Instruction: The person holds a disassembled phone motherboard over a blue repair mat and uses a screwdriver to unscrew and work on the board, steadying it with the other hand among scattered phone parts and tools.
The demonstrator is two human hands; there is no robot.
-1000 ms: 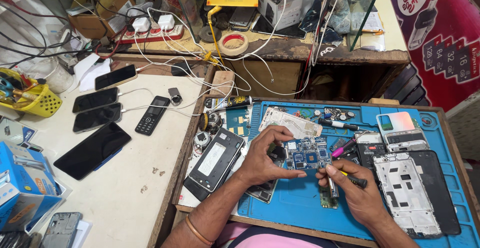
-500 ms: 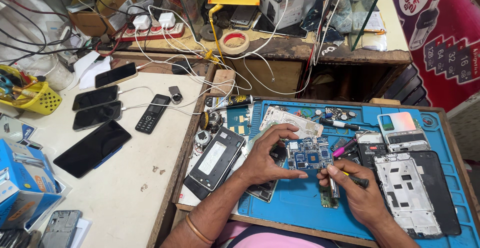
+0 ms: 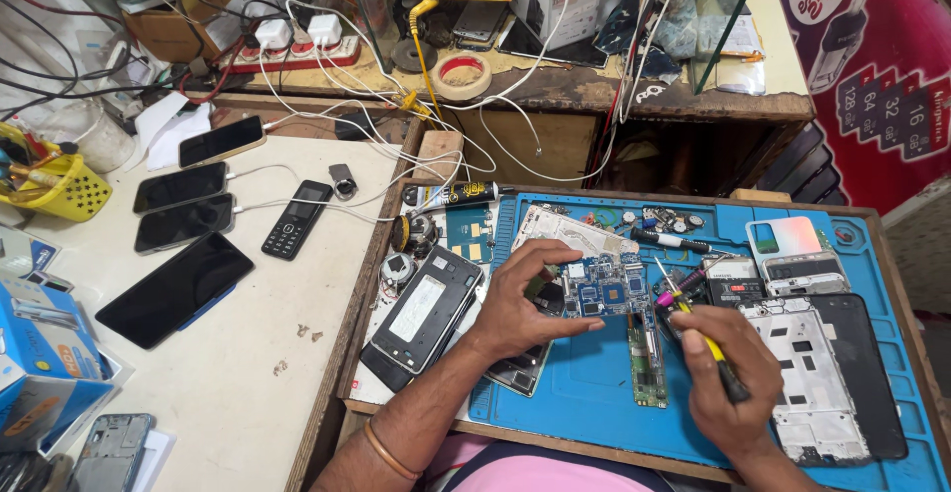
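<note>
My left hand (image 3: 520, 304) pins the blue rectangular phone circuit board (image 3: 604, 289) flat on the blue rubber work mat (image 3: 594, 383) at the desk's centre. At four o'clock from the board, my right hand (image 3: 728, 378) is closed around a yellow-and-black screwdriver (image 3: 705, 345), tip touching the board's edge.

matt blue rubbery mat (image 3: 594, 393); glossy black glass phones (image 3: 173, 289); worn wood shelf (image 3: 555, 91); yellow plastic basket (image 3: 64, 190).
</note>
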